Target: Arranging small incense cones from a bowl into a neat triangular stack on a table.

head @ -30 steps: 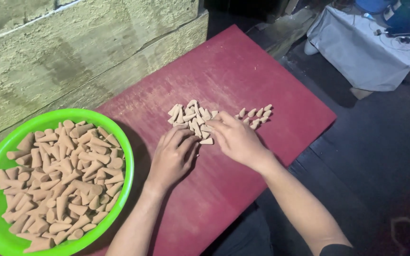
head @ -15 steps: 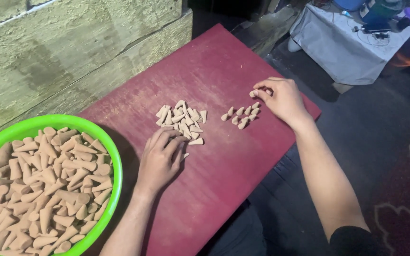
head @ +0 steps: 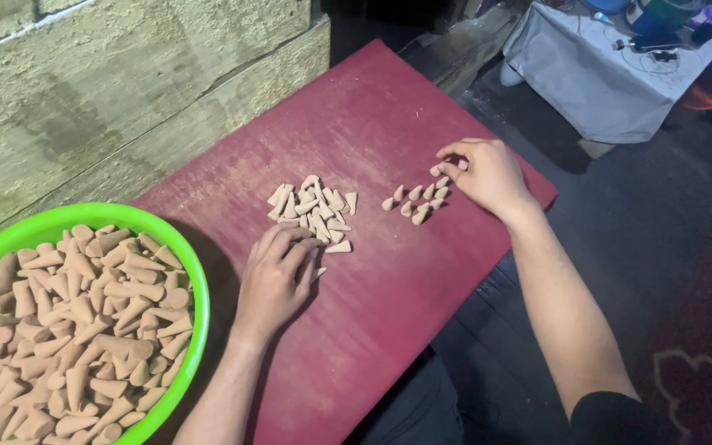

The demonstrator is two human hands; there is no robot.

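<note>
A dark red board point(head: 389, 107) lies in front of me. On it sits a loose heap of small tan cones point(head: 313, 208) and, to its right, a small row of several cones point(head: 415, 201). My left hand point(head: 278, 276) rests palm down on the board just below the heap, fingers curled, touching the nearest cones. My right hand point(head: 484, 173) is at the right end of the small row, its fingertips pinching a cone point(head: 438, 168).
A bright green bowl point(head: 176, 247) heaped with many tan cones stands at the left. A rough pale block wall point(head: 125, 91) runs behind the board. At the top right a grey cloth-covered table point(head: 595, 74) carries clutter. Dark floor lies right of the board.
My right hand has left the heap and moved right to the end of the small row of cones. My left hand has stayed below the heap.
</note>
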